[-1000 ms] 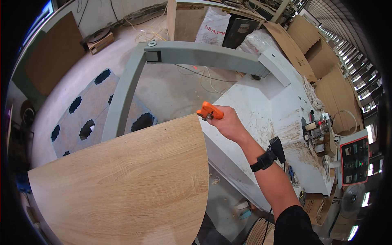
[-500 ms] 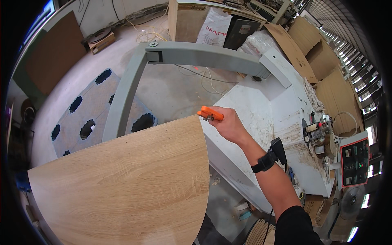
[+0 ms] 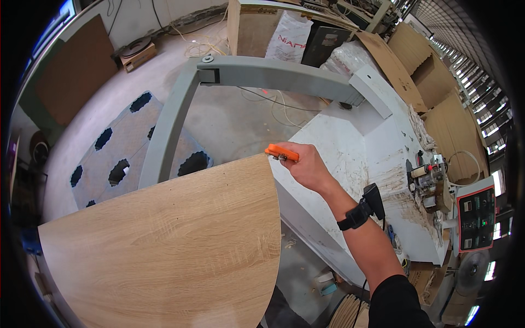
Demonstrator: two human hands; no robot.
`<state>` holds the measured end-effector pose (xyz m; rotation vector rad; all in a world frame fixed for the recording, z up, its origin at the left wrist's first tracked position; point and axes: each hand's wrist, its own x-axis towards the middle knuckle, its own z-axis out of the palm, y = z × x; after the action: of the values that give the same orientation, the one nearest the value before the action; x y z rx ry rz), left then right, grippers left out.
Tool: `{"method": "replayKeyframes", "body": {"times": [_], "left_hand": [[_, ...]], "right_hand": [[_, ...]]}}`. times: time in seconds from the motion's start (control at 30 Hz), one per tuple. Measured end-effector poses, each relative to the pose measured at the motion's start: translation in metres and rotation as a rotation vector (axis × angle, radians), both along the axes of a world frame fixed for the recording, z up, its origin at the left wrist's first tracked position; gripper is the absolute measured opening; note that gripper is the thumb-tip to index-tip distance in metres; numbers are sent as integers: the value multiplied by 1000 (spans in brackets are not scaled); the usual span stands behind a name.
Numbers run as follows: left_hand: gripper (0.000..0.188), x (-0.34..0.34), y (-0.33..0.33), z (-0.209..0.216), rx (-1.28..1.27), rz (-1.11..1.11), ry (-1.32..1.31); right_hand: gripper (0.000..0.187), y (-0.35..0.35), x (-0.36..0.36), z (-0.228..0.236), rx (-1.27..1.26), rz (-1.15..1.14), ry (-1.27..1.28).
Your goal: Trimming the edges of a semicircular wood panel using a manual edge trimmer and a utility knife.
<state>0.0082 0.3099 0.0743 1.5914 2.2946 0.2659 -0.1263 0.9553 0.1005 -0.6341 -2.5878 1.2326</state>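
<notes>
The right hand (image 3: 307,167) is closed around a small orange hand tool (image 3: 282,153), whose tip sticks out to the left of the fist and meets the top corner of the curved, oak-coloured wooden panel (image 3: 164,251), seemingly so it can work that edge. The panel spreads down and left from the grip, beside the white machine table (image 3: 350,147). The left hand is out of view.

Bright, perhaps daylit; sharp centre, edges bend darkly
</notes>
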Motion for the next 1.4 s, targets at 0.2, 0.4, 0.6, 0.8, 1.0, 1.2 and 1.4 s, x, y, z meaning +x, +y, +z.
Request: {"method": "replayKeyframes", "body": {"times": [0.2, 0.4, 0.6, 0.8, 1.0, 1.2, 1.4], "left_hand": [[49, 2, -2, 0, -8, 8, -10], [48, 1, -4, -2, -15, 8, -15], [49, 0, -2, -2, -2, 3, -12], [48, 1, -2, -2, 10, 2, 17], [48, 2, -3, -3, 14, 16, 12], [47, 3, -4, -5, 9, 14, 19], [47, 2, -2, -4, 6, 14, 15]], "right_hand": [[34, 2, 0, -3, -47, -8, 41], [32, 8, -1, 1, -219, -87, -89], [36, 4, -1, 0, -226, -62, -1], [30, 4, -1, 3, -188, -25, 5], [35, 4, -2, 0, -160, -28, -18], [38, 5, -2, 2, -147, -22, -30], [38, 4, -3, 3, -127, -19, -52]]}}
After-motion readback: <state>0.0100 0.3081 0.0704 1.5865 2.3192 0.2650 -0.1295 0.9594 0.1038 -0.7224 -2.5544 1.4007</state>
